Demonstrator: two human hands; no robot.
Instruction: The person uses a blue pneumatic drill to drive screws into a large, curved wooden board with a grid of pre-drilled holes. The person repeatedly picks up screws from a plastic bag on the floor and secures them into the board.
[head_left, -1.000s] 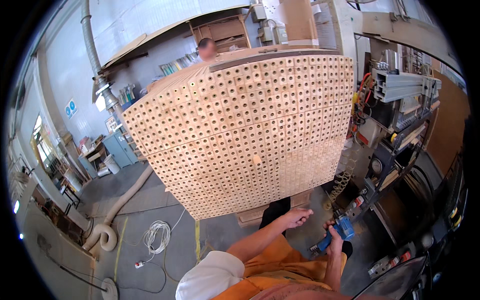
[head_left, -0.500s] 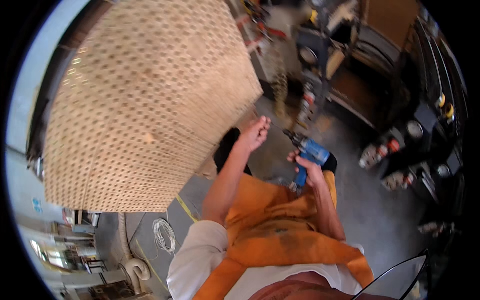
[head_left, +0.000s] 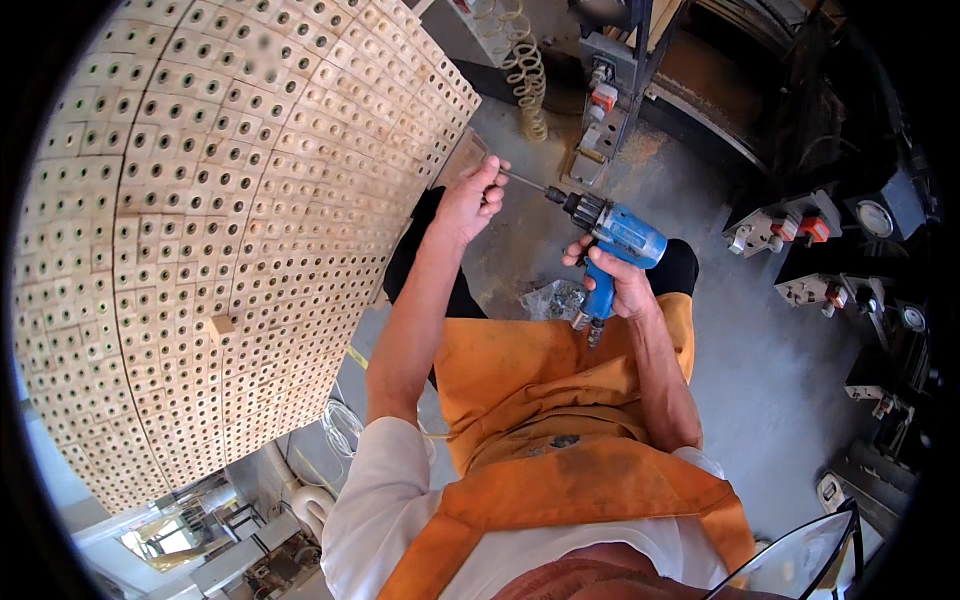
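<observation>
My right hand [head_left: 622,283] is wrapped round the handle of a blue pistol-shaped power driver [head_left: 632,238], held over my lap. From its black chuck a long thin bit [head_left: 525,181] points left and away from me. At the bit's tip, my left hand [head_left: 474,200] has its fingers pinched together; what they hold is hidden. Beyond that hand, on the left, rises a big stack of pale wooden blocks [head_left: 300,190] with rows of round holes. Many holes toward the left have dark, metal-looking rings; others look plain. A small loose wooden block [head_left: 220,328] sits on top.
A clear plastic bag of small parts [head_left: 553,299] lies on the floor between my legs. A coiled yellowish air hose [head_left: 524,75] hangs ahead. Machinery with switches and a gauge [head_left: 874,218] stands along the right. A white cable coil [head_left: 342,428] lies at lower left.
The view has turned and steadied, so the block stack shows nearer and sharper. My left hand appears farther up and left, still by the bit's tip. The driver stays in my right hand.
</observation>
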